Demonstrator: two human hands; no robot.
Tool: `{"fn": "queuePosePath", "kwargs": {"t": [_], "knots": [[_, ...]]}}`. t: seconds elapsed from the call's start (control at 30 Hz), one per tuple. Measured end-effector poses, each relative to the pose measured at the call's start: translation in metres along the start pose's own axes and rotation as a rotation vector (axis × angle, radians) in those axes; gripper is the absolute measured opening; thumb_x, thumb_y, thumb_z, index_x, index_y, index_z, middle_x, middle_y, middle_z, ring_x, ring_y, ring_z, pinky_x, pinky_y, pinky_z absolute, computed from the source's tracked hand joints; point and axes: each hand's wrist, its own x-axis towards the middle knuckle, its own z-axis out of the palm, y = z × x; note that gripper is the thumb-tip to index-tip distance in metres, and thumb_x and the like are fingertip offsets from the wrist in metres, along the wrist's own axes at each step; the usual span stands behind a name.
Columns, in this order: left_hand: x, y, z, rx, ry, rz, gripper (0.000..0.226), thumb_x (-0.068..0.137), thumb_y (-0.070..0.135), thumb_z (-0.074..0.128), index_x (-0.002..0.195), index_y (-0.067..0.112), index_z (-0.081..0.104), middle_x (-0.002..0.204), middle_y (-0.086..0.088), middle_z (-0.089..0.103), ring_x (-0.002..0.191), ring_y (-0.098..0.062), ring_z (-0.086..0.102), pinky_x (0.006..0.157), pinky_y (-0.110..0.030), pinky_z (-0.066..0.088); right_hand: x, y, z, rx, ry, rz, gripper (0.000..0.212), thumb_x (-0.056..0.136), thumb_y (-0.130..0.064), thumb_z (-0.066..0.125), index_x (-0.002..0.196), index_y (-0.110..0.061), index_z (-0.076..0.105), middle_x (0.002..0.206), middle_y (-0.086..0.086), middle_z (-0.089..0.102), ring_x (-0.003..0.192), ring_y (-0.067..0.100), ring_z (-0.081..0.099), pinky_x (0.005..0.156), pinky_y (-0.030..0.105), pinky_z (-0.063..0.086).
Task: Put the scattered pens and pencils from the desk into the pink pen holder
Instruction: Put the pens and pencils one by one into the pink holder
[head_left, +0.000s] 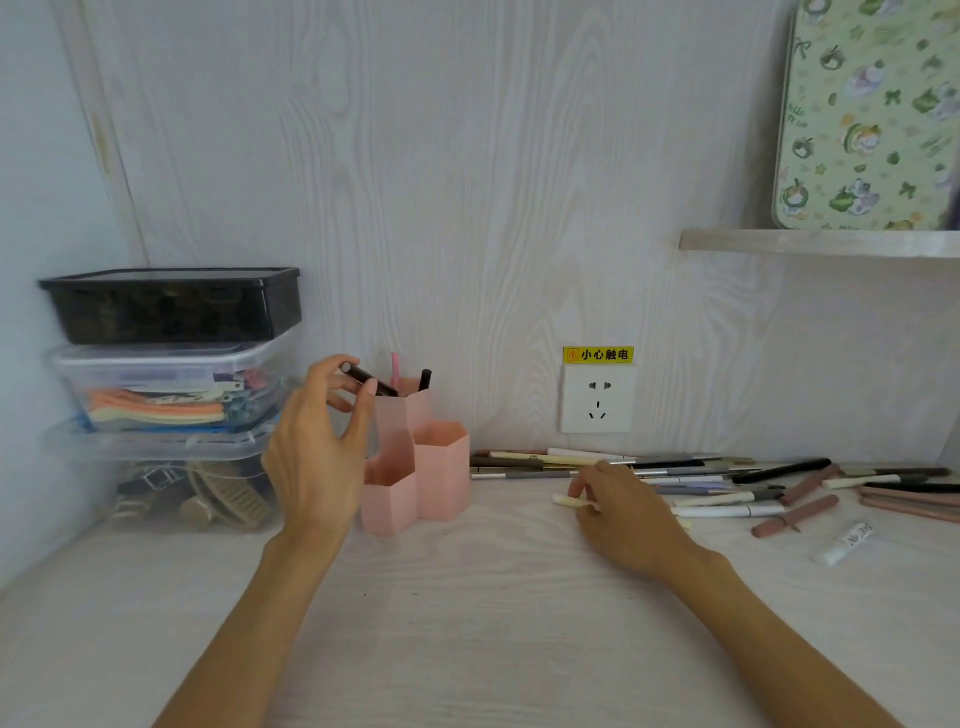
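Left hand (317, 447) pinches a black pen (370, 381), tip over a tall cell of the pink pen holder (415, 467) (two pens already in). Right hand (623, 512) pinches a cream pen (569, 502) on the desk (467, 623). Next: release, then lift.

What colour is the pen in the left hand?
Black, seen in the head view: the left hand holds the black pen over the pink pen holder.
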Motion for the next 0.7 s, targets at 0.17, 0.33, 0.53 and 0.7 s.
{"fn": "queuePosePath", "kwargs": {"t": [0.17,0.33,0.53,0.7], "knots": [[0.000,-0.007,0.010,0.172,-0.143,0.109,0.028,0.095,0.032,0.049,0.109,0.014,0.064,0.111,-0.004,0.063,0.105,-0.023,0.050,0.069,-0.031,0.040,-0.002,-0.013,0.011,0.135,-0.017,-0.164,0.027,0.085,-0.008,0.047,0.103,-0.023,0.059,0.097,-0.011,0.047,0.099,0.011,0.045,0.085,0.026,0.038],[-0.001,-0.018,0.024,0.253,-0.325,0.049,0.039,0.093,0.028,0.052,0.131,0.021,0.052,0.145,-0.007,0.037,0.133,-0.028,0.029,0.103,-0.047,0.033,-0.002,-0.014,0.011,0.155,-0.017,-0.193,0.028,0.086,-0.008,0.047,0.103,-0.026,0.060,0.096,-0.013,0.047,0.100,0.012,0.046,0.087,0.027,0.040],[-0.016,-0.021,0.012,0.115,-0.260,-0.092,0.068,0.087,0.038,0.059,0.142,0.011,0.029,0.146,-0.010,0.032,0.133,-0.027,0.035,0.104,-0.043,0.037,-0.003,-0.013,0.012,0.168,0.017,-0.221,0.035,0.089,-0.010,0.048,0.118,-0.030,0.052,0.098,-0.015,0.049,0.094,0.004,0.043,0.077,0.019,0.034],[-0.028,-0.028,0.005,0.184,-0.642,-0.304,0.077,0.077,0.068,0.051,0.139,0.028,0.032,0.138,0.006,0.048,0.120,-0.018,0.052,0.088,-0.036,0.045,0.000,-0.020,0.006,0.353,0.195,-0.150,0.022,0.094,-0.020,0.048,0.113,-0.031,0.046,0.093,-0.020,0.055,0.081,0.005,0.056,0.063,0.016,0.041]]}}
